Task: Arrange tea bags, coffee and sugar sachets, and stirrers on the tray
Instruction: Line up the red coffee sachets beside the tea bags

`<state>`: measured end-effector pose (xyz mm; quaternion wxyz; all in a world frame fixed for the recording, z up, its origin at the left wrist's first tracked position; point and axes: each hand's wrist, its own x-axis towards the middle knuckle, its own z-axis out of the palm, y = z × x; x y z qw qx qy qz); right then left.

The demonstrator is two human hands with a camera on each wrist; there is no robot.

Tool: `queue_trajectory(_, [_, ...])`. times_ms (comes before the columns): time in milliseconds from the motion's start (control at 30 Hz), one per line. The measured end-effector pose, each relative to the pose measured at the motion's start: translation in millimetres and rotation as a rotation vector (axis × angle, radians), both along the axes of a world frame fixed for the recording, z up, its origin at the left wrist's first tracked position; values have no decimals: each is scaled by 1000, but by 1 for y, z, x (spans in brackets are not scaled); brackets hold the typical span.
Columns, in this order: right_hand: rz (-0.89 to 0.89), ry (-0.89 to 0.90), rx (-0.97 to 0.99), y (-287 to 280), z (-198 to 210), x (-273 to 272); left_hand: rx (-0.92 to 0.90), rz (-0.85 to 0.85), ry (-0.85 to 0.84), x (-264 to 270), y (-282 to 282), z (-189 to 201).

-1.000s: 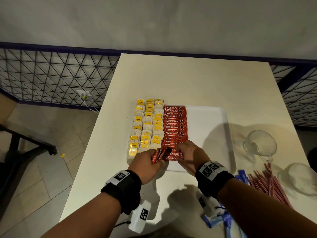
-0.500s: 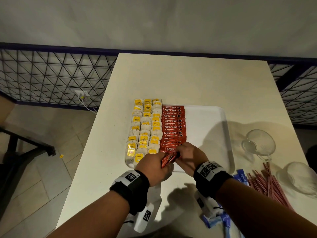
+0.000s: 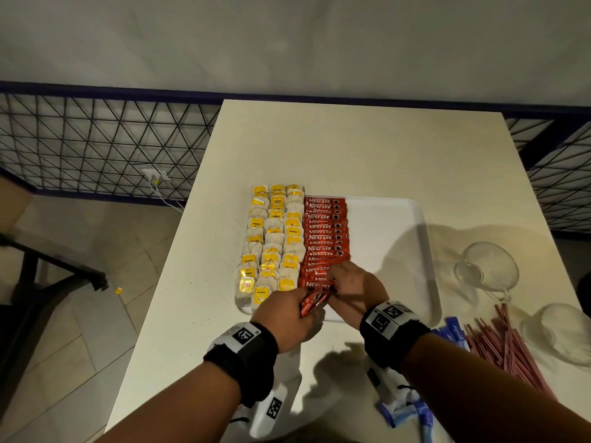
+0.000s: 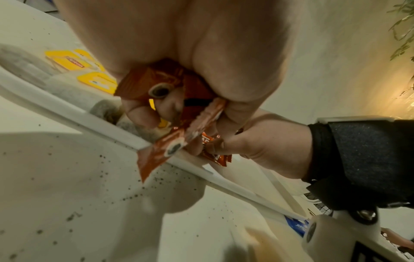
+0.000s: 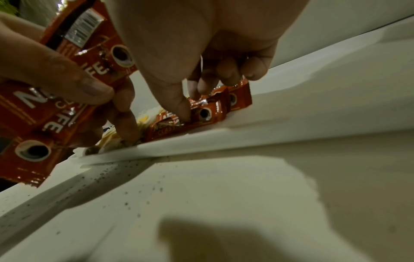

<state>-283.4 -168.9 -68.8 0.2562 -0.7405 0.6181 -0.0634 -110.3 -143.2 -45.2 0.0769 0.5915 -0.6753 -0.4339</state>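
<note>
A white tray point(image 3: 399, 251) lies on the table. Tea bags point(image 3: 271, 244) with yellow tags fill its left part in three columns. Beside them runs a column of red coffee sachets point(image 3: 326, 238). My left hand point(image 3: 307, 302) hovers at the tray's near edge and grips a bundle of red sachets point(image 3: 315, 303), seen close in the left wrist view point(image 4: 156, 83). My right hand point(image 3: 332, 281) is at the near end of the red column. In the right wrist view its thumb and fingers point(image 5: 183, 113) pinch one coffee sachet point(image 5: 208, 115) down against the tray.
Blue sugar sachets point(image 3: 454, 330) and a heap of red stirrers point(image 3: 508, 346) lie on the table to the right of my right wrist. Two glass cups point(image 3: 486, 266) point(image 3: 563, 330) stand further right. The table's left edge drops to the floor beside a wire railing.
My right hand went back to the bundle in my left hand, then returned to the near end of the red column with a sachet. The left hand drifted slightly right.
</note>
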Motion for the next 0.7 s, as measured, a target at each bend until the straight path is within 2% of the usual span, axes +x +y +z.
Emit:
queue_trajectory(500, [20,-40,20,4,3,-3,-29,-15,-37,-1,-1,-8])
queue_trajectory(700, [-96,-3,39,7,5,-12,-27,-38,-55,-5,-4,-6])
